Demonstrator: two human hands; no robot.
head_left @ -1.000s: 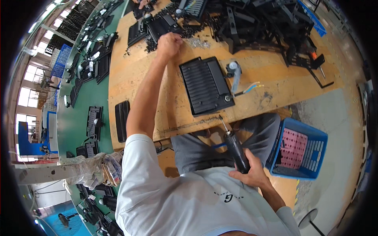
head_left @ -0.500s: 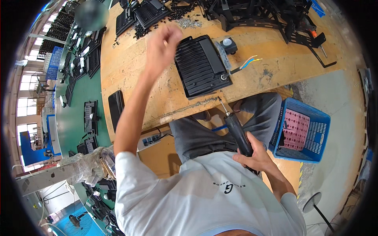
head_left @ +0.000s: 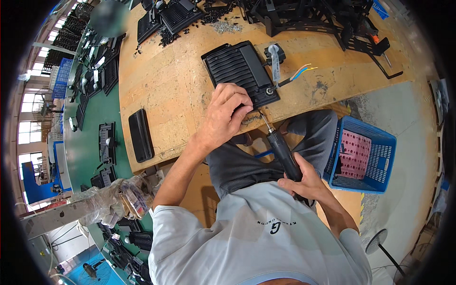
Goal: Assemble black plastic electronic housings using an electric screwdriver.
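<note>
A black ribbed floodlight housing (head_left: 235, 69) lies on the wooden bench. Coloured wires (head_left: 301, 71) come out of a short cable by its cable gland, and a small black sensor (head_left: 274, 53) with a white tag sits along its right side. At the housing's near edge my left hand (head_left: 224, 114) is closed, thumb and fingertips pinched beside the bit; whatever is between them is too small to make out. My right hand (head_left: 306, 180) wraps round the handle of a black power screwdriver (head_left: 284, 153). Its bit points up and away from me, its tip close to my left fingertips.
A black phone (head_left: 141, 135) lies on the bench at left. Farther back are loose black screws (head_left: 168, 37), silvery small parts (head_left: 225, 27), more housings (head_left: 180, 16) and a pile of black metal brackets (head_left: 304, 19). A blue crate (head_left: 384, 164) with pink foam stands at right.
My left hand has come down from above the housing's left side to its near edge, by the screwdriver tip. The screwdriver in my right hand has shifted only slightly.
</note>
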